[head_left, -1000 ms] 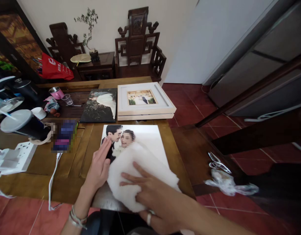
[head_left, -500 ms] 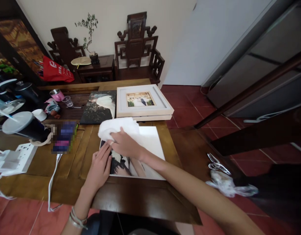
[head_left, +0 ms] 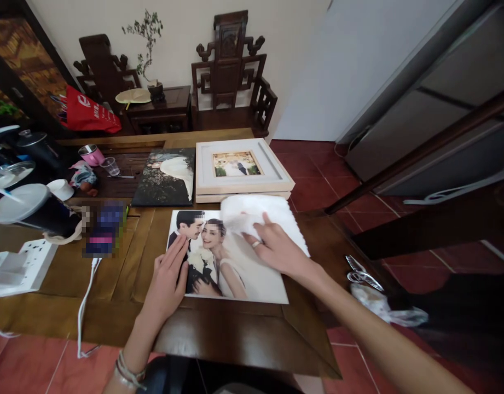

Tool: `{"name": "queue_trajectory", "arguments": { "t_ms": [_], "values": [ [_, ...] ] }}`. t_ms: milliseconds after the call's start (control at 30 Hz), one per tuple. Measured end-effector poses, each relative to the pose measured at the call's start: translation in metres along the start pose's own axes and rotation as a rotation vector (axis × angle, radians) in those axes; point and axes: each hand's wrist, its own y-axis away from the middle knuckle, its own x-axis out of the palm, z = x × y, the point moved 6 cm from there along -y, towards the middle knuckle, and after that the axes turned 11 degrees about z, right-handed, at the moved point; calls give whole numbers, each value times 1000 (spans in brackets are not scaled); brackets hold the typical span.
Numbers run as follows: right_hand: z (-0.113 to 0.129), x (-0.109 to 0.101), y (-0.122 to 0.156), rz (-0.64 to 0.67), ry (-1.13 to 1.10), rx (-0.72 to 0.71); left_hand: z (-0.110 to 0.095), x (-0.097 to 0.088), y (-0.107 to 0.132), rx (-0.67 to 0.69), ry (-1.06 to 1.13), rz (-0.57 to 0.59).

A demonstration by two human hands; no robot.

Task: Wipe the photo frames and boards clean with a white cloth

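A photo print (head_left: 235,273) of a couple in wedding clothes lies flat on the wooden table in front of me. My left hand (head_left: 169,273) rests on its left edge, fingers stretched out together, holding nothing. Over the upper right part of the print, my right hand (head_left: 274,246) presses on a white cloth (head_left: 260,210) and grips it with bent fingers. The cloth covers the print's upper right corner and hangs past its right edge. A ring shows on a right-hand finger.
Behind the print are stacked light wood picture frames (head_left: 243,189) and a dark photo panel (head_left: 163,183). Left of it lie a charging phone (head_left: 106,227), a lidded cup (head_left: 42,213) and a white power strip (head_left: 28,268). Scissors (head_left: 363,273) and a plastic bag (head_left: 370,301) sit at right.
My right hand has slid the white cloth from the print's upper left to its upper right, uncovering the pictured couple. My left hand has stayed at the left edge.
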Motion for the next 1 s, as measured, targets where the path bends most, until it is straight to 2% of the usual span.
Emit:
{"name": "queue_trajectory", "arguments": {
  "t_ms": [100,267,367,467,600,767,867,1000],
  "values": [
    [-1,4,24,14,48,-31,-1,0,0,-2,-9,-6],
    [53,34,82,135,141,-254,0,2,0,2,-29,-8],
    [72,46,99,204,142,-307,1,3,0,4,-31,-1],
    [63,42,88,175,136,-303,3,1,0,6,-24,3],
    [30,21,48,50,106,-263,4,-1,1,6,-24,3],
    [4,6,4,81,114,-202,5,-4,-1,-10,-13,3],
    [2,4,-3,82,94,-193,3,-5,-2,-12,-1,8],
    [6,8,3,55,83,-201,1,-6,0,-41,9,6]
  ]
}}
